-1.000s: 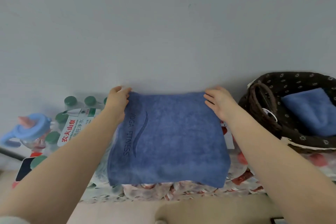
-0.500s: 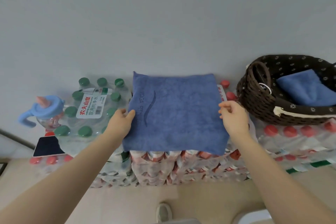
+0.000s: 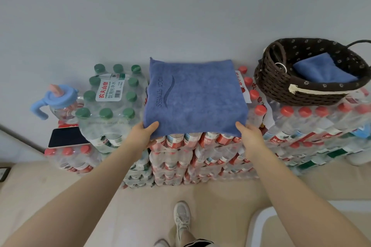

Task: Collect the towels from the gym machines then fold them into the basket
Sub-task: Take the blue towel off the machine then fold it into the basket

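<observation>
Two hands grip the near corners of a folded blue towel (image 3: 195,96).

Left hand (image 3: 143,135) and right hand (image 3: 250,133) each pinch a corner, thumb on top. It lies on stacked water bottle packs (image 3: 200,156); to the right, a dark woven basket (image 3: 281,86) holds another blue towel (image 3: 321,70).

One head-worn camera looks steeply down and forward, close above the towel (image 3: 195,97), facing the wall.
</observation>
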`<state>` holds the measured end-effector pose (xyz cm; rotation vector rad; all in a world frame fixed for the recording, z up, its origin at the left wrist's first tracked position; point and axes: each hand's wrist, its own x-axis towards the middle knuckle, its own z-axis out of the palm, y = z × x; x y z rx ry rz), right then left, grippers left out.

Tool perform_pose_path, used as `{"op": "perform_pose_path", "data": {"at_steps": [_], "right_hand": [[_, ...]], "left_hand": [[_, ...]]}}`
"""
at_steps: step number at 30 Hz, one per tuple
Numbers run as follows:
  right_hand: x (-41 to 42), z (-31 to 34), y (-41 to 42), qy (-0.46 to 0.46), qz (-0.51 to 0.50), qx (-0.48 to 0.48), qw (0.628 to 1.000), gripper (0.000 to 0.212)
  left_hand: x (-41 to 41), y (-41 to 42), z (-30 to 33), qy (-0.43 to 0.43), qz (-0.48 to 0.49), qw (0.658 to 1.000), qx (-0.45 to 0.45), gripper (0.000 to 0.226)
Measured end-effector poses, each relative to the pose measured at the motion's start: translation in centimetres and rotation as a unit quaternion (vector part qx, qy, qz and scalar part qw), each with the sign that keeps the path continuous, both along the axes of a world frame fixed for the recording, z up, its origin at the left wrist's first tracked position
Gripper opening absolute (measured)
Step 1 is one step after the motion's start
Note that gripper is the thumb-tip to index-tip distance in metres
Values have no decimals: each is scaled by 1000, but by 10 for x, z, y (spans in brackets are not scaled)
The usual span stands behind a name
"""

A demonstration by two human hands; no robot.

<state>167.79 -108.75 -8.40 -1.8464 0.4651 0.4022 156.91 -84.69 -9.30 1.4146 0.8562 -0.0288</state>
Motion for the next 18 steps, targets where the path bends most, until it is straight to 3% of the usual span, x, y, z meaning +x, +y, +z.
{"op": "perform_pose_path", "data": {"at_steps": [3, 7, 10, 12, 14, 18], "right_hand": [[-6, 7, -9, -1, -7, 47, 999, 33], [-24, 10, -22, -37, -29, 115, 992, 12], [-40, 13, -31, -74, -55, 185, 978, 14], [-49, 17, -36, -97, -38, 245, 964, 9], [-55, 24, -40, -121, -19, 286, 950, 20], [-51, 38, -41, -104, 15, 346, 932, 25]], "left_hand": [[-6, 0, 4, -18, 36, 999, -16, 7], [-24, 2, 14, -39, 8, 999, 32, 16], [-36, 5, 21, -82, 28, 995, 53, 35], [-44, 6, 29, -132, 29, 990, 35, 30], [-51, 4, 40, -174, 19, 985, -3, 21], [-52, 5, 52, -196, -4, 978, -66, 20]]}}
